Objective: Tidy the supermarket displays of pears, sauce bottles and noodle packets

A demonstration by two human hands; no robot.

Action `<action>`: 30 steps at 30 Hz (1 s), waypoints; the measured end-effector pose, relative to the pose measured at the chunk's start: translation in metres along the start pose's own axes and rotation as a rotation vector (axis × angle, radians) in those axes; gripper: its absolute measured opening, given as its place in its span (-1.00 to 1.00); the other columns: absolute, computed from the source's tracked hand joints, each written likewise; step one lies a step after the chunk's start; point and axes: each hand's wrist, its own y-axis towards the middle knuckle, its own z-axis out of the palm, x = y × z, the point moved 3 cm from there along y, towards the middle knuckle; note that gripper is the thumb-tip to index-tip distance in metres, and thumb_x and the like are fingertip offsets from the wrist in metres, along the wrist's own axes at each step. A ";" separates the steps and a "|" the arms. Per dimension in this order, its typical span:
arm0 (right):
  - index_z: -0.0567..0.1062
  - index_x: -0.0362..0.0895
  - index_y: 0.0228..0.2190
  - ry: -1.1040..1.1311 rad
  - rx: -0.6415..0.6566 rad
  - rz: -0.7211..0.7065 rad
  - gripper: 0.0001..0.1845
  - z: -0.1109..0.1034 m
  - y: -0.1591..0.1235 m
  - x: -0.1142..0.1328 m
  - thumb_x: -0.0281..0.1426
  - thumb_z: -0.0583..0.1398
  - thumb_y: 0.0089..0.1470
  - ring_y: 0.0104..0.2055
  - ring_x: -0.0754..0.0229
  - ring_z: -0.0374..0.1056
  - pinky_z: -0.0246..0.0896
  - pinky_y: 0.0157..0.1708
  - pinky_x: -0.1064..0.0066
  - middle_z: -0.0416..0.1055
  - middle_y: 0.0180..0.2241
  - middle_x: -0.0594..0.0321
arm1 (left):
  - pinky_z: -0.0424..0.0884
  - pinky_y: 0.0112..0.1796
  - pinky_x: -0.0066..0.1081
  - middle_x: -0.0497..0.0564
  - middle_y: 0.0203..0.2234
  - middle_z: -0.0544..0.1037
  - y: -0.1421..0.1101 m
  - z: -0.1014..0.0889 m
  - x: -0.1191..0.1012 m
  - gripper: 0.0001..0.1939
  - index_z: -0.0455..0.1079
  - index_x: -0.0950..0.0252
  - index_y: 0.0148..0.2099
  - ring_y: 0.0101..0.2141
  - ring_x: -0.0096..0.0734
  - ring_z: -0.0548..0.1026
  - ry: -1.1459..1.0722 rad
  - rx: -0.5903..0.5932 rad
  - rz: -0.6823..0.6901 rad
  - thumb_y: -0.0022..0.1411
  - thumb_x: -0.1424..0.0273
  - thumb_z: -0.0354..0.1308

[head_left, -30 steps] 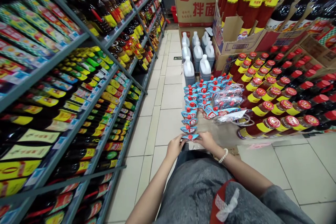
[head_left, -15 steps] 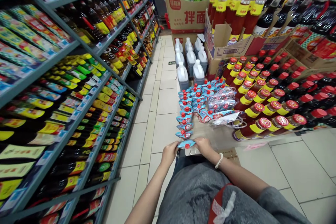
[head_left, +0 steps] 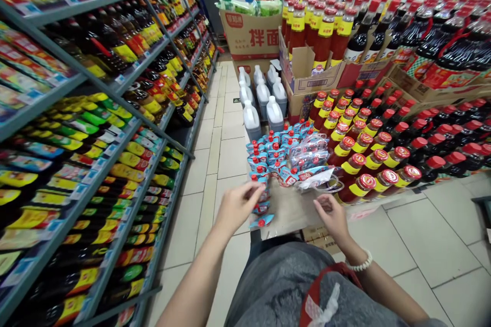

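Observation:
Blue spouted pouches with red caps stand in rows on a low cardboard-covered stand (head_left: 295,209). The frontmost pouch (head_left: 262,221) leans at the near left corner, with no hand on it. My left hand (head_left: 240,204) is over the left row, fingers loosely bent and apart, hiding part of some pouches; whether it touches one I cannot tell. My right hand (head_left: 332,214) hangs over the right part of the stand, fingers half curled with nothing in them. Clear plastic-wrapped pouches (head_left: 309,153) lie beside the rows, with a loose white plastic wrapper (head_left: 316,176) in front.
Glass sauce bottles (head_left: 360,186) with red lids crowd the right side. White-topped jugs (head_left: 251,117) stand behind the pouches, near a large carton (head_left: 251,36). Tall shelves (head_left: 95,143) of bottles line the left, across a tiled aisle (head_left: 207,179).
Both hands have let go of the front pouch. My left hand moved forward over the row, my right hand moved right, and the view shifted to the right.

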 end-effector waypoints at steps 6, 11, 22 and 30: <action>0.48 -0.07 -0.19 -0.079 0.253 -0.001 -0.74 0.026 -0.008 0.005 -0.18 0.21 0.18 -0.32 0.08 0.53 0.43 -0.32 0.31 0.58 -0.29 0.15 | 0.45 -0.06 -0.27 0.19 -0.16 0.64 0.132 0.098 -0.110 -0.80 0.53 0.31 -0.06 -0.09 -0.13 0.59 0.299 0.330 0.433 0.37 0.44 0.09; 0.51 -0.07 -0.10 -0.198 0.321 -0.118 -0.73 0.025 -0.024 0.010 -0.27 0.19 0.18 -0.27 0.06 0.54 0.45 -0.25 0.26 0.58 -0.21 0.11 | 0.47 -0.12 -0.21 0.30 -0.27 0.62 0.161 0.154 -0.131 -0.88 0.55 0.41 -0.24 -0.17 -0.02 0.61 0.383 0.412 0.468 0.23 0.58 0.18; 0.42 -0.08 0.10 -0.139 0.187 0.012 -0.50 -0.012 -0.017 -0.028 -0.13 0.20 0.19 0.00 -0.08 0.51 0.51 -0.16 0.13 0.52 0.02 -0.03 | 0.48 -0.22 -0.36 0.07 -0.23 0.66 0.094 0.016 -0.102 -0.77 0.47 0.26 -0.02 -0.26 -0.25 0.63 0.120 -0.214 0.331 0.44 0.34 0.03; -0.40 -0.06 0.42 0.186 0.244 0.223 0.34 0.047 0.030 -0.018 -0.03 0.35 -0.02 0.28 -0.18 0.27 0.39 0.12 -0.01 0.00 0.40 -0.16 | 0.44 -0.42 -0.47 -0.04 -0.43 0.62 0.011 -0.022 -0.040 -0.75 0.48 0.27 -0.10 -0.45 -0.38 0.59 -0.336 -0.582 -0.043 0.36 0.19 0.15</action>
